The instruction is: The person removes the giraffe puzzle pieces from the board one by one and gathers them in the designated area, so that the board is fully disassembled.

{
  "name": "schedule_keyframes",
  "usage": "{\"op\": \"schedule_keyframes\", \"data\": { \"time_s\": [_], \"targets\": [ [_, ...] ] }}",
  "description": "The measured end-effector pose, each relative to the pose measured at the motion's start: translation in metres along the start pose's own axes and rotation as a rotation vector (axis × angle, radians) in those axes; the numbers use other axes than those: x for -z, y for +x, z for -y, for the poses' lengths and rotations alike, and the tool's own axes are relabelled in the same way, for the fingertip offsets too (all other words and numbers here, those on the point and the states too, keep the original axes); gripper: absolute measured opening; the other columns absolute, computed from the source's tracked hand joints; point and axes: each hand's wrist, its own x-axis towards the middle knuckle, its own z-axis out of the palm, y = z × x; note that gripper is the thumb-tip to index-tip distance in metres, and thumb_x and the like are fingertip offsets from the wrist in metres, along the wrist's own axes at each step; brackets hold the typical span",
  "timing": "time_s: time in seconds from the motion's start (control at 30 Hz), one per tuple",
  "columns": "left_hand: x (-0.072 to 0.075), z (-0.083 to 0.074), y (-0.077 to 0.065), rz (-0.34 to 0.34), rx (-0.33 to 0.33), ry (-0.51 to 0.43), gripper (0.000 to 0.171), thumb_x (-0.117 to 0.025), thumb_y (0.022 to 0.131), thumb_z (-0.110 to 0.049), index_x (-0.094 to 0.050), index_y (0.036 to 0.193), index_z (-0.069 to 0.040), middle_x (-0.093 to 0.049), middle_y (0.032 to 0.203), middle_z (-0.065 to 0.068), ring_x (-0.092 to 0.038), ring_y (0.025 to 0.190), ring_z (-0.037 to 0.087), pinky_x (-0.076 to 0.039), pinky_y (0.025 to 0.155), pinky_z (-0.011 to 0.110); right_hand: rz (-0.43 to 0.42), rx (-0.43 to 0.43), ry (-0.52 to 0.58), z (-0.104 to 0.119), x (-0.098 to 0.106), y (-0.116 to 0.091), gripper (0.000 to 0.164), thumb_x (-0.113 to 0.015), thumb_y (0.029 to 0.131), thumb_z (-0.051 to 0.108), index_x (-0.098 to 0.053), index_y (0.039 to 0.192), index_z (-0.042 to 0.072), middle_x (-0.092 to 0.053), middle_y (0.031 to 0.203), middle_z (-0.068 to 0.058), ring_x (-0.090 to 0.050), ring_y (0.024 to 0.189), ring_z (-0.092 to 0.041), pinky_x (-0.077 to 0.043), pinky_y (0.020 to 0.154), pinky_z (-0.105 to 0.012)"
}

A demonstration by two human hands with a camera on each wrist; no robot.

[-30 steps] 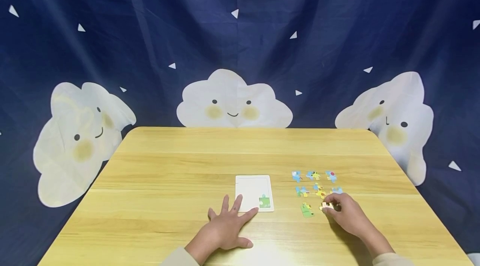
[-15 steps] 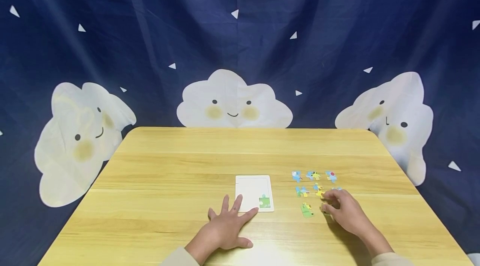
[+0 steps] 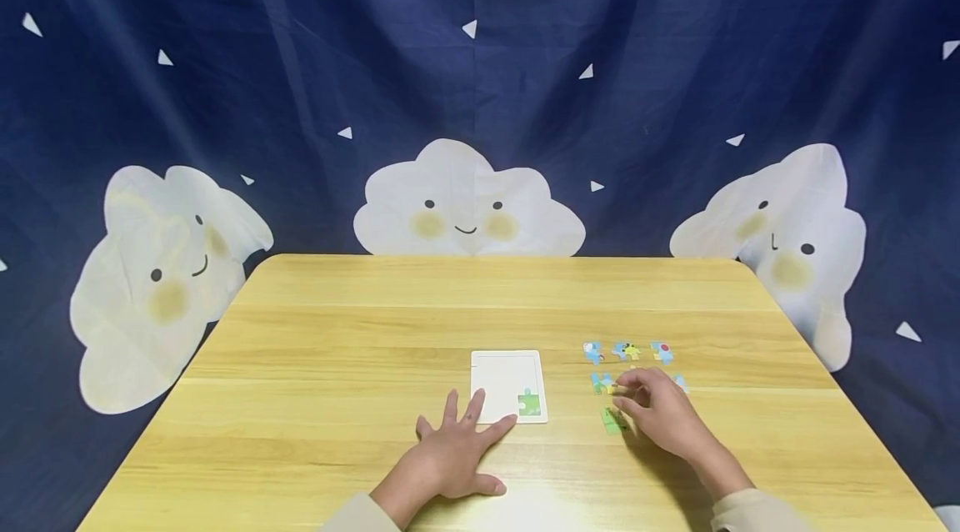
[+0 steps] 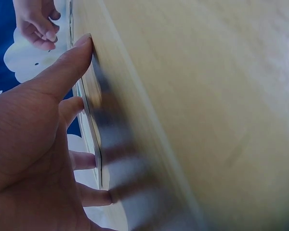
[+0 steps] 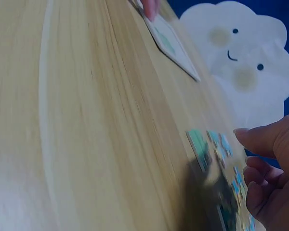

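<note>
In the head view a white puzzle board (image 3: 501, 378) lies on the table, with a green puzzle piece (image 3: 528, 405) in its lower right corner. My left hand (image 3: 453, 457) rests with spread fingers at the board's near edge, some fingertips on it. My right hand (image 3: 663, 419) hovers over the loose puzzle pieces, thumb and fingers apart in the right wrist view, with nothing seen between them. Just left of its fingertips lie a blue-and-green piece (image 3: 602, 383) and a green piece (image 3: 611, 420). The hand hides some other pieces.
A back row holds a blue piece (image 3: 592, 351), a blue-and-yellow piece (image 3: 627, 350) and a piece with a red spot (image 3: 662, 352). The wooden table (image 3: 337, 332) ends before a dark blue curtain (image 3: 472, 82) printed with white clouds.
My right hand has let go of the piece it was tilting at the near right of the group. It has then moved left over the pieces. My left hand has stayed still.
</note>
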Motion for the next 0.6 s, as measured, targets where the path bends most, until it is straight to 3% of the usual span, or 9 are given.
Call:
{"op": "schedule_keyframes", "data": {
  "time_s": [0.27,0.43,0.6],
  "targets": [
    [0.000,-0.001,0.001,0.001,0.002,0.001,0.081,-0.061,0.074,-0.066,-0.027,0.144,-0.048,-0.018,0.156,0.013,-0.015,0.138,0.050,-0.028,0.085,0.079,0.027,0.065,0.030,0.019,-0.021,0.011,0.025,-0.071,0.082,0.010,-0.065,0.105,0.003,-0.059,0.098,-0.005,-0.051,0.080,-0.011,-0.046,0.069,-0.023],
    [-0.001,-0.001,0.001,0.003,0.005,-0.001,0.081,-0.061,0.073,-0.067,-0.027,0.144,-0.048,-0.018,0.156,0.013,-0.015,0.138,0.050,-0.028,0.085,0.079,0.032,0.105,0.012,0.033,-0.037,0.018,0.024,-0.073,0.080,0.012,-0.067,0.102,0.007,-0.061,0.098,-0.001,-0.051,0.082,-0.010,-0.045,0.072,-0.026],
    [0.000,-0.001,0.001,0.004,0.004,-0.004,0.081,-0.061,0.073,-0.067,-0.028,0.144,-0.047,-0.018,0.156,0.013,-0.016,0.137,0.051,-0.028,0.084,0.079,0.089,0.160,0.008,0.048,-0.050,0.024,0.026,-0.073,0.080,0.015,-0.066,0.104,0.007,-0.060,0.102,-0.003,-0.050,0.084,-0.011,-0.044,0.073,-0.027]
  ]
}}
